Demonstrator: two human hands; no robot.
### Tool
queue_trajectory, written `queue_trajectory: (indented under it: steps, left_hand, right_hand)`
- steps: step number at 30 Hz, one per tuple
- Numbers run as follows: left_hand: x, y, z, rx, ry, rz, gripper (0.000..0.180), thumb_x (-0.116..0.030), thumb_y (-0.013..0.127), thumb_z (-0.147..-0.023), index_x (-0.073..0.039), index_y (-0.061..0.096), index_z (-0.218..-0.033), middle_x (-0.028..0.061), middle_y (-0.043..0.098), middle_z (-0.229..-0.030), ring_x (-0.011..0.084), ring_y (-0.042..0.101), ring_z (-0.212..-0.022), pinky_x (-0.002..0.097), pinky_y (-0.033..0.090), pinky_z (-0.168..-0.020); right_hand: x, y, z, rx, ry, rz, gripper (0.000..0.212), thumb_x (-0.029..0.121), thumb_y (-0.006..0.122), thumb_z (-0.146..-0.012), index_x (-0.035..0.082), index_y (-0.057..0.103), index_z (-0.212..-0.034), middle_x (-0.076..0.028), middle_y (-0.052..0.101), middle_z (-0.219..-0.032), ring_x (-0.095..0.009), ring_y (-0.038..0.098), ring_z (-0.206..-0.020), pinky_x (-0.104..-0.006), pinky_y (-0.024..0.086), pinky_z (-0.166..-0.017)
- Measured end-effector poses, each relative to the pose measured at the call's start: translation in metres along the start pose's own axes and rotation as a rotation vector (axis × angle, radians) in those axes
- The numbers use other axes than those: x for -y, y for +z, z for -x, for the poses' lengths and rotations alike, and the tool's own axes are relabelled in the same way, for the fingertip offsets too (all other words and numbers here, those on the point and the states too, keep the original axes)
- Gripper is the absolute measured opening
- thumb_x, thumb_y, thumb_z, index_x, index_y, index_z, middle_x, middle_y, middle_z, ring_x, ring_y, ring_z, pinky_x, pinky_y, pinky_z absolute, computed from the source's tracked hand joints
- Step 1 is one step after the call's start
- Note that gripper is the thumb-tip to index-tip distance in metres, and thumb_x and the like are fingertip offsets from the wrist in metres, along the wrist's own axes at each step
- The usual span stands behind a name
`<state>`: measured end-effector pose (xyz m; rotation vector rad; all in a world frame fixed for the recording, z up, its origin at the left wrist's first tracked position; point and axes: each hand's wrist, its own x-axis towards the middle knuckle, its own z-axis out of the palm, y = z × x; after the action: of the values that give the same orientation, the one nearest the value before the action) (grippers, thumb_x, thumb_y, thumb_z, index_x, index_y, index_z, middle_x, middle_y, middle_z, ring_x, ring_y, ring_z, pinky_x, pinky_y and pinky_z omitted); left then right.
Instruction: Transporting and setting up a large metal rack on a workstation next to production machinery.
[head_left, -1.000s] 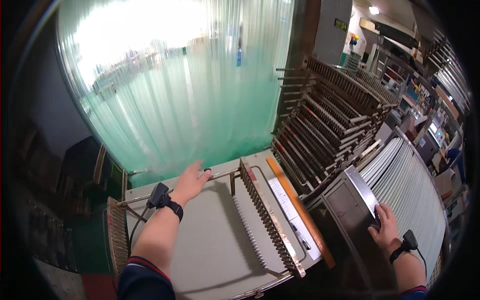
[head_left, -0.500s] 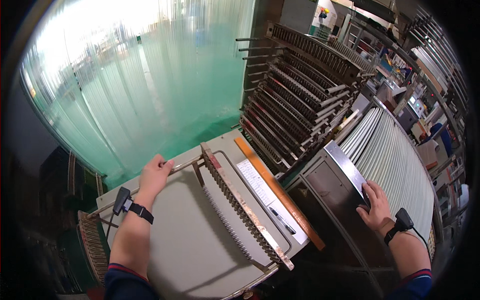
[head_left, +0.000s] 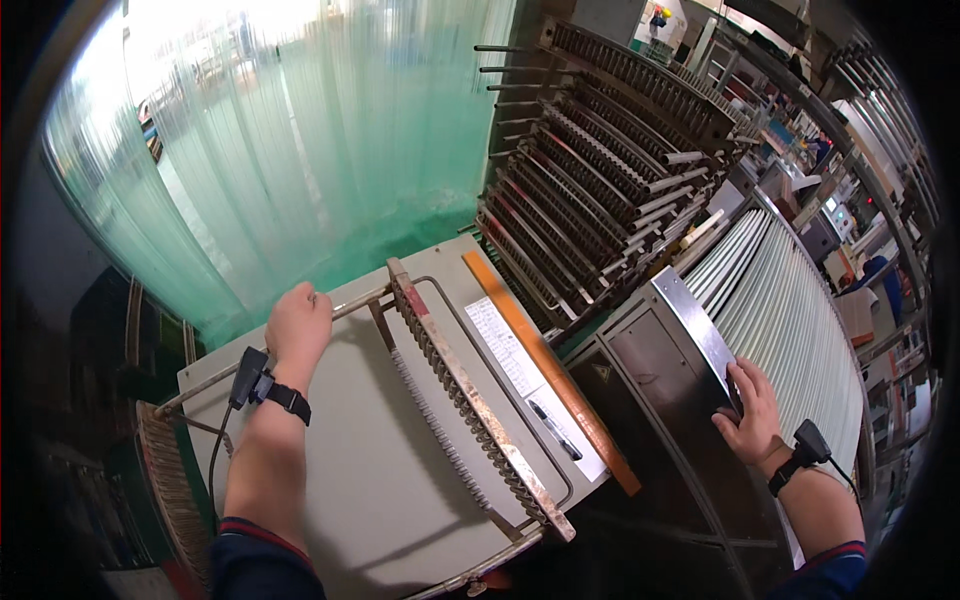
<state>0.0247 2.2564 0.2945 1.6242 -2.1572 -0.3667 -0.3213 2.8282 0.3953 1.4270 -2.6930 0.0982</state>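
Left hand grips slotted rack, seemingly steadying it; loose right hand touches metal cabinet right of rack; any lift needs both.

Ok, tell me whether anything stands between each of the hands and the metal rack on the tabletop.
Nothing visible separates the left hand from the metal rack: it is curled around the rail. Between the right hand and the rack lie part of the steel cabinet, the orange strip and the paper with its pen.
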Motion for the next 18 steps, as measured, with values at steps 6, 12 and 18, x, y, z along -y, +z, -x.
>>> queue_trajectory:
  steps: [6,12,18]
  left_hand:
    - [0.009,0.012,0.001,-0.107,0.123,0.179,0.026,-0.034,0.065,-0.100,-0.008,0.066,-0.099,0.0159,0.073,-0.097,0.0428,0.070,-0.095,0.0523,0.054,-0.084]
    - [0.052,-0.005,-0.020,0.347,0.103,0.733,0.036,-0.039,0.066,-0.107,-0.003,0.070,-0.104,0.0034,0.074,-0.096,0.0118,0.066,-0.090,0.0323,0.054,-0.084]
    - [0.014,-0.009,-0.015,0.170,-0.108,0.125,0.036,-0.038,0.074,-0.103,-0.003,0.072,-0.114,0.0045,0.074,-0.099,0.0153,0.066,-0.094,0.0327,0.053,-0.089]
  right_hand:
    - [-0.003,-0.001,-0.005,-0.008,-0.026,-0.033,0.089,0.015,0.089,-0.078,0.007,0.050,-0.157,-0.021,0.049,-0.159,-0.046,0.044,-0.150,-0.0565,0.037,-0.125]
    - [-0.012,0.002,-0.005,-0.020,-0.075,-0.052,0.088,0.014,0.087,-0.077,0.005,0.050,-0.156,-0.023,0.049,-0.157,-0.048,0.045,-0.148,-0.0573,0.037,-0.124]
    - [-0.020,0.002,0.004,-0.020,-0.121,-0.080,0.087,0.012,0.083,-0.073,0.001,0.051,-0.154,-0.027,0.048,-0.155,-0.051,0.045,-0.146,-0.0600,0.034,-0.123]
